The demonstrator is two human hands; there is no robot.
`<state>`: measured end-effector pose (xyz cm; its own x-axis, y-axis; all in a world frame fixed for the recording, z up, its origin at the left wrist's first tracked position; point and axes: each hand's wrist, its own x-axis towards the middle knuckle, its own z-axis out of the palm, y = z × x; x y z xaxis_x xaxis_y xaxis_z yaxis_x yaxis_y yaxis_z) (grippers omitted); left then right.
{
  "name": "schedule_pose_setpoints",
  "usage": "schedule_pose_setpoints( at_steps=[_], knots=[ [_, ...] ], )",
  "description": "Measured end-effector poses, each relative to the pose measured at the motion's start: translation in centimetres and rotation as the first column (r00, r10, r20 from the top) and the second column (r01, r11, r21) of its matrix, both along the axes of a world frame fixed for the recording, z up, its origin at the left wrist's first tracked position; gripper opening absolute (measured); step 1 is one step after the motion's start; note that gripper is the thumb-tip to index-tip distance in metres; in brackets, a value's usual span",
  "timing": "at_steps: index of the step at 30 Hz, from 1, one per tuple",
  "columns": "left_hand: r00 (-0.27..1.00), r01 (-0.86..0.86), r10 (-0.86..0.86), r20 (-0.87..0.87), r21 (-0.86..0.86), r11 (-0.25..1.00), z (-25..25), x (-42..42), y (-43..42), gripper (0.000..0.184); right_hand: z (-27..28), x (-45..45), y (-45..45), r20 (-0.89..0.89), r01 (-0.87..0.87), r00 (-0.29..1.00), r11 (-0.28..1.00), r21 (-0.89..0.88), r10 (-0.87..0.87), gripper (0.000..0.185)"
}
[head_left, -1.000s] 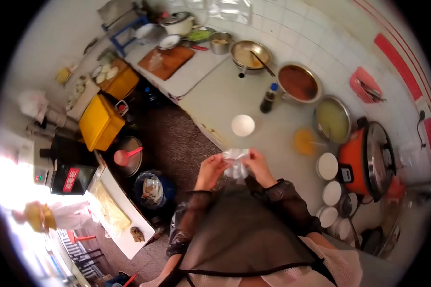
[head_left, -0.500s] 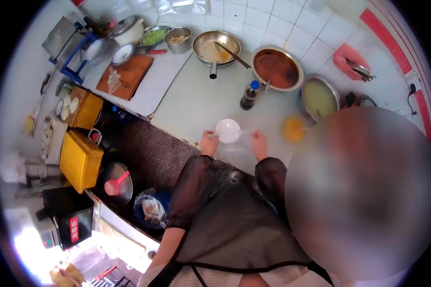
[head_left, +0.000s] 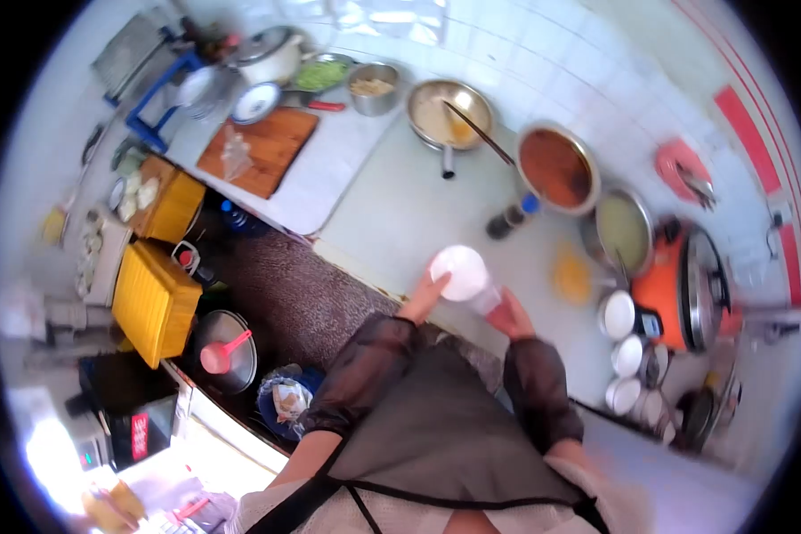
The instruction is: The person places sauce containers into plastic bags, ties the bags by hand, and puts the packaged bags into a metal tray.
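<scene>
A white bowl (head_left: 460, 270) is at the counter's front edge, its rim gripped by my left hand (head_left: 427, 295). Between the bowl and my right hand (head_left: 510, 317) stretches a clear plastic bag (head_left: 485, 301). The fingers of my right hand are closed on this bag, and its near part looks reddish from the fingers behind it. Part of the bag seems to lie against the bowl's right side, though blur hides exactly how. Just beyond the bowl stands a dark sauce bottle (head_left: 507, 220) with a blue cap.
Along the back are a frying pan (head_left: 432, 133) with chopsticks, a basin of red sauce (head_left: 556, 169) and a pot of pale green liquid (head_left: 621, 230). A yellow container (head_left: 572, 274), orange cooker (head_left: 663, 289) and white cups (head_left: 626, 356) stand right. A cutting board (head_left: 267, 156) lies left.
The bag was stretched between both hands before the bowl; now my left hand grips the bowl and my right keeps the bag. The view has shifted, and a large blurred round patch at right is gone.
</scene>
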<state>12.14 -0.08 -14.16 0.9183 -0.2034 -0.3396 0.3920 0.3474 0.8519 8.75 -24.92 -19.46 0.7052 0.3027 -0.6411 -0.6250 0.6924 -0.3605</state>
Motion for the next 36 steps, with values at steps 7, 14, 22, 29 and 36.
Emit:
schedule_pose_setpoints(
  at_steps=[7,14,22,29,36],
  knots=[
    [0.950,0.067,-0.164,0.264,0.343,0.937,-3.4,0.6,-7.5,0.063,8.1,0.2,-0.7,0.141,-0.154,0.942,0.766,-0.624,0.304,0.042],
    [0.986,0.112,-0.155,0.062,0.444,0.889,-2.7,1.4,0.3,0.066,2.0,2.2,-4.6,-0.120,-0.303,0.907,0.429,-0.851,0.404,0.040],
    [0.943,-0.301,0.331,0.011,0.450,0.841,-0.3,1.6,28.2,0.036,14.2,5.5,5.7,-0.407,0.117,0.616,-0.590,-0.799,0.674,0.045],
    [0.858,-0.512,0.270,0.436,0.685,0.519,1.5,7.2,47.8,0.027,15.9,15.2,35.2,0.092,0.262,0.428,-0.026,-0.965,0.899,0.034],
    [0.895,-0.436,0.119,0.430,0.789,0.433,1.8,21.7,57.3,0.033,10.2,30.6,32.6,0.049,0.383,0.705,-0.322,-0.866,0.707,0.023]
  ],
)
